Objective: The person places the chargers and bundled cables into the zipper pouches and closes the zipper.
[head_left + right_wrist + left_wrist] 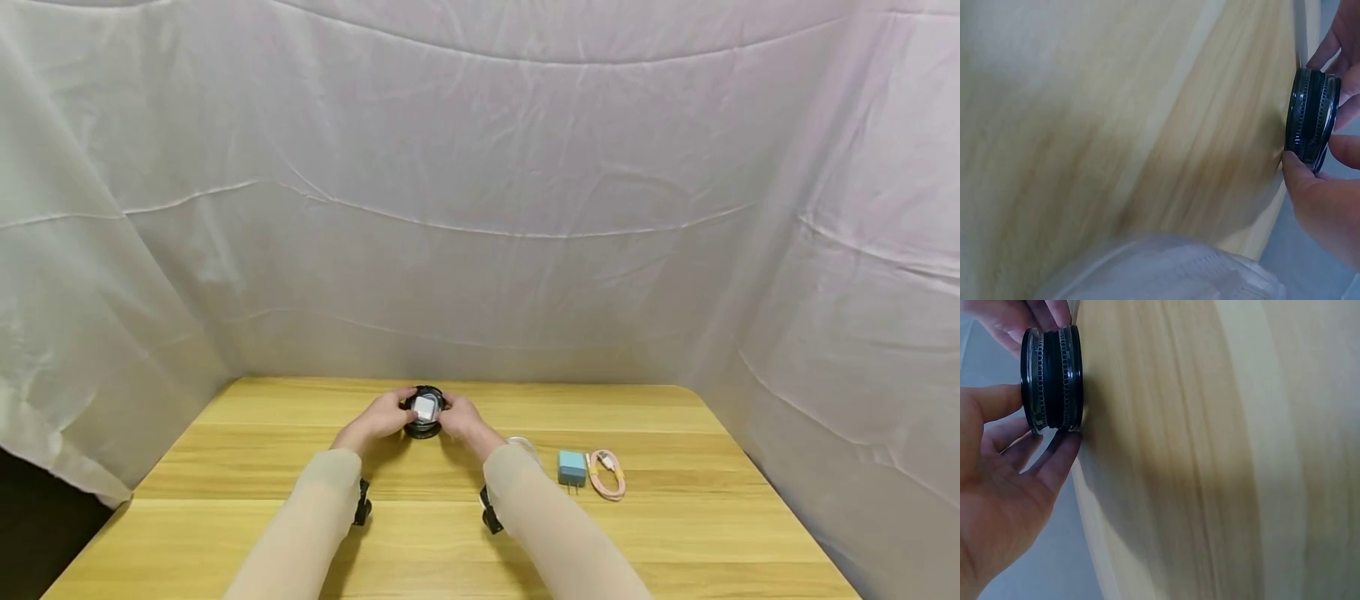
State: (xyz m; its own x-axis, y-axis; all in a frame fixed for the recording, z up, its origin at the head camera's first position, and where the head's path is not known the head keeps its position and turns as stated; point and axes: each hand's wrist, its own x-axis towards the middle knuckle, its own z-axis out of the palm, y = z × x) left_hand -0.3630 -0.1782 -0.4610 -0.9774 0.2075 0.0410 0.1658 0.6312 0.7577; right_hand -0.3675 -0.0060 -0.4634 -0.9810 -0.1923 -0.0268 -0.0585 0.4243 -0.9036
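A round black holder (423,414) is held by both hands at the far middle of the table (675,533).

It is gripped on its sides by the left hand (386,415) and the right hand (461,417), fingers curled. A white block (424,407) is seen on top. A steady hold is likely needed next. What the block is cannot be made out.

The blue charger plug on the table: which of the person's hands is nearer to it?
Right. The right hand grips the black round case just left of the blue charger plug; the left hand grips the case's far side, farther away.
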